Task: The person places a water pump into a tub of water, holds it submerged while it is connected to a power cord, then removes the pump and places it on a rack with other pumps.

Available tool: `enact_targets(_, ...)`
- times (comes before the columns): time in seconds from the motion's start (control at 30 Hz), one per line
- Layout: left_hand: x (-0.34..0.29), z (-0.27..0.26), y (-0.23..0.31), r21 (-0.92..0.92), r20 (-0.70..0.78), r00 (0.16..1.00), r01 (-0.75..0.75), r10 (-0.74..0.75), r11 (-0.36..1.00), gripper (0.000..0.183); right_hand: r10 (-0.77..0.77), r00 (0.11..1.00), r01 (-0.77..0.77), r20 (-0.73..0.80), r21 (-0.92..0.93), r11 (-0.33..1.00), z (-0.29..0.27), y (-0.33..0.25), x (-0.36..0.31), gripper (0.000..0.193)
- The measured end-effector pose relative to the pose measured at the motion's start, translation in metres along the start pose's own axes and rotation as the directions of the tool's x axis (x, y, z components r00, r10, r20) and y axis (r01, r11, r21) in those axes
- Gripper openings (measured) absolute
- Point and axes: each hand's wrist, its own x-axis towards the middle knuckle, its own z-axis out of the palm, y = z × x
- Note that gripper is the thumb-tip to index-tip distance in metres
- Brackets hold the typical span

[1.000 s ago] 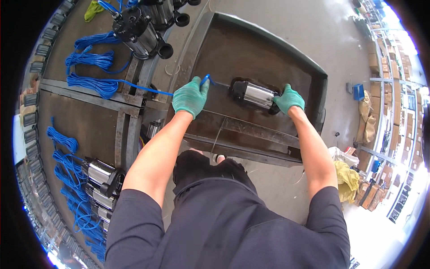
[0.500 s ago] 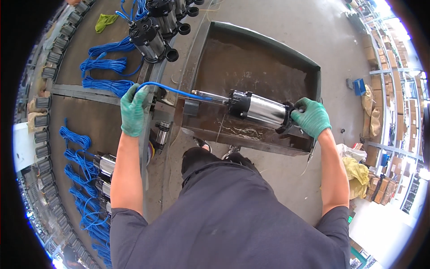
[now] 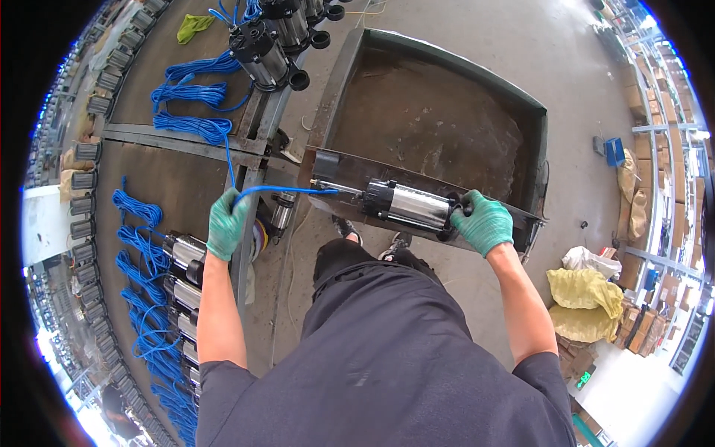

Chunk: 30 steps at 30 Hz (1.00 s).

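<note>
In my gloved right hand (image 3: 485,222) is the black end of a submersible pump (image 3: 419,207), a shiny steel cylinder with black end caps. The pump lies sideways, over the near ledge of a metal water tank (image 3: 339,97). Whether it rests on the ledge, I cannot tell. A thin metal rod or pipe sticks out of its left end. My left hand (image 3: 228,223), also in a green glove, is closed around the blue cable (image 3: 287,188). This cable arches from my fingers toward the pump's left end, and another stretch runs up to a coil on the bench.
On the left benches lie several blue cable coils (image 3: 190,93) and a row of steel pumps (image 3: 188,294). More pumps (image 3: 261,56) stand at the bench's far corner. Yellow sacks (image 3: 585,298) and shelves with cartons (image 3: 659,164) are on the right. A small pump (image 3: 282,212) hangs beside the bench leg.
The pump has come toward my body and a little left, from above the water to the tank's near ledge. My right hand moved with it; my left hand keeps hold of the cable.
</note>
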Motion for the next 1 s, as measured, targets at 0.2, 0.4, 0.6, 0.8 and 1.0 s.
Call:
enact_targets(0.2, -0.042, 0.018, -0.019, 0.641, 0.299, 0.907, 0.039, -0.297, 0.766, 0.049, -0.035, 0.999, 0.037, 0.014, -0.133, 0.99, -0.002, -0.003, -0.002, 0.044)
enact_targets(0.4, -0.002, 0.095, -0.021, 0.272, 0.101, 0.99, 0.064, -0.095, 0.96, 0.062, -0.195, 0.969, 0.187, -0.15, -0.068, 0.98, 0.007, -0.014, 0.006, 0.048)
enact_targets(0.6, 0.054, 0.134, -0.001, 0.069, 0.442, 0.874, 0.189, -0.2, 0.98, 0.044, -0.154, 0.952, 0.171, -0.263, 0.043, 0.984, 0.047, -0.014, 0.016, 0.03)
enact_targets(0.8, 0.083, 0.131, -0.021, 0.042, 0.592, 0.804, 0.034, -0.052, 0.999, 0.037, -0.115, 0.949, 0.115, -0.295, -0.016, 0.993, 0.051, -0.017, 0.019, 0.025)
enact_targets(1.0, 0.088, 0.152, 0.005, 0.078, 0.496, 0.689, 0.571, -0.529, 0.817, 0.041, -0.091, 0.951, 0.099, -0.294, 0.012, 0.995, 0.05, -0.013, 0.015, 0.02)
